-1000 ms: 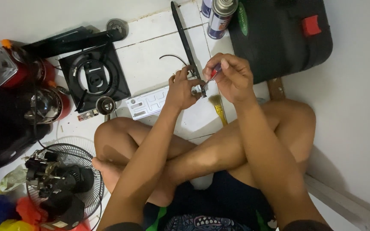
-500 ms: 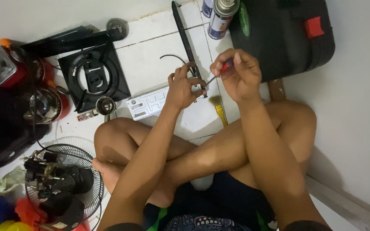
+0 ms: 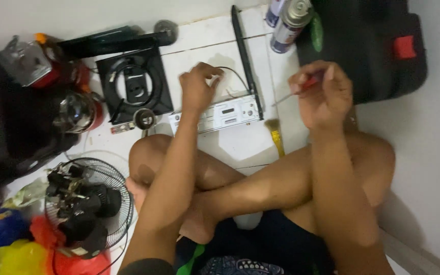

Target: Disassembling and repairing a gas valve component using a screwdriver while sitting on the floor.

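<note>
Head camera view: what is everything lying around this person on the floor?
Electronics unit: one, white, on the tiles under the left hand.
Black strip: one, beside the unit.
Screwdriver: one, red handle, in the right hand.
Brush: one, yellow, by the knee.
Spray cans: two, top edge.
Case: one, black, top right.
Tray part: one, black, left of the unit.
Fan guard: one, lower left.
Left hand: raised over the unit.
Right hand: gripping the screwdriver.

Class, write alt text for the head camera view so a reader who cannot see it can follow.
A person sits cross-legged on a white tiled floor, the right hand gripping a red-handled screwdriver and the left hand held above a flat white metal electronics unit. Spray cans and a black case lie beyond.
</note>
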